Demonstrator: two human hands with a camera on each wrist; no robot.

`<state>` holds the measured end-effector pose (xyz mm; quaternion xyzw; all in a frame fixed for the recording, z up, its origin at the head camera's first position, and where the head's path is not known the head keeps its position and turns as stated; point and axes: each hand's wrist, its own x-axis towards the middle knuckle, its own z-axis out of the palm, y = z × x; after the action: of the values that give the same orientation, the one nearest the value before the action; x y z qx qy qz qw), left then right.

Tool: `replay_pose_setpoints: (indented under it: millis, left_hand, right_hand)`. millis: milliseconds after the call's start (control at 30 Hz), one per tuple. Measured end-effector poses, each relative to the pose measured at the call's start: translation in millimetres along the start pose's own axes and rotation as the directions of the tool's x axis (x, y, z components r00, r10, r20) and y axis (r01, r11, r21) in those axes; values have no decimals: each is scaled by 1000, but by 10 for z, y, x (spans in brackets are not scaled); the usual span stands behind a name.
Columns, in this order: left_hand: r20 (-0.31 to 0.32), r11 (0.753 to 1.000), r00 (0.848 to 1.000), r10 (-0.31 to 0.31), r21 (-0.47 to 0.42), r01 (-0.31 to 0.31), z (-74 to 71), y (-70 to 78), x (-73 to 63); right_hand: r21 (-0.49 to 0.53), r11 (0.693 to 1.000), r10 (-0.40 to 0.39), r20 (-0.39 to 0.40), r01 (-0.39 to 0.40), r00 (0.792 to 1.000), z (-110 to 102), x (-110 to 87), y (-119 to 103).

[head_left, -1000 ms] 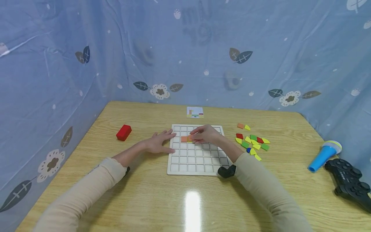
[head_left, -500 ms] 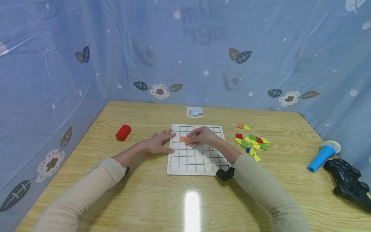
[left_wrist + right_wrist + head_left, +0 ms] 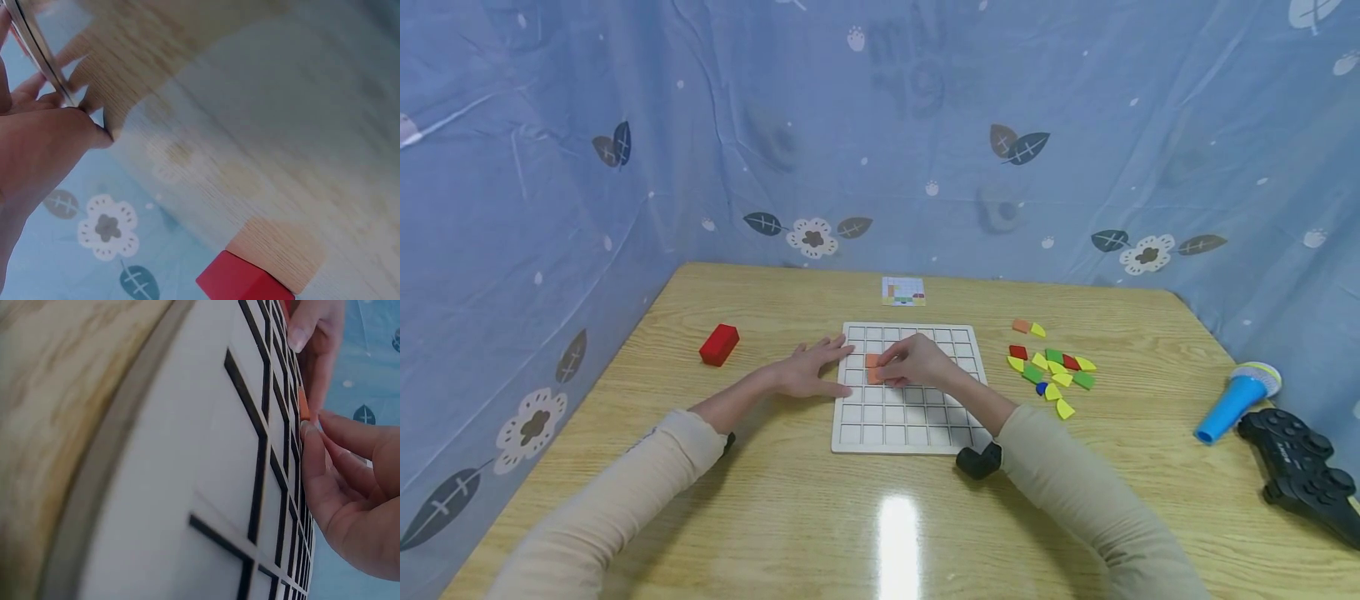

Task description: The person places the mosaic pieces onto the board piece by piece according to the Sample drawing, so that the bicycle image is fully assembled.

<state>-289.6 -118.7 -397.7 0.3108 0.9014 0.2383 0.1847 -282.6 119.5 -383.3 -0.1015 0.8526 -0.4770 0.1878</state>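
A white grid board (image 3: 895, 414) lies mid-table in the head view. My right hand (image 3: 919, 363) pinches an orange square tile (image 3: 874, 377) at its left part, just nearer than another orange tile (image 3: 872, 360) that lies in a cell. In the right wrist view, thumb and fingertips of the right hand (image 3: 356, 481) meet at the orange tile (image 3: 303, 405), close against the grid. My left hand (image 3: 808, 369) is spread with straight fingers, its fingertips and thumb resting on the board's left edge.
Several green, yellow, red and blue pieces (image 3: 1054, 356) lie right of the board. Behind it is a small pattern card (image 3: 903, 291). A red block (image 3: 719, 344) stands at left; a blue toy microphone (image 3: 1236, 404) and a black game controller (image 3: 1300, 471) at right.
My right hand has moved slightly left and nearer, carrying the orange tile from beside the other orange tile to the cell in front of it. The left hand has stayed put.
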Motion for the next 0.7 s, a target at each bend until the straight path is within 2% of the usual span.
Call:
replay_pose_setpoints:
  millis: [100,300,467,700]
  left_hand:
    - [1,1000,1000,2,2,-2,2,4,-3]
    - [4,1000,1000,-4,3,4,-2,7,-2]
    - [5,1000,1000,-16,4,16,-7,14,-13]
    - [1,1000,1000,-13,5,13,-5,36,-29]
  right_hand:
    - [-23,1000,0,1,0,1000,5,-14,-9]
    - [53,999,-1,18,0,1000,-28,-26,-2]
    - [105,994,-1,111,-11,994,-132,-7,38]
    - [107,994,-18,256,-9,967,-401,-62,154]
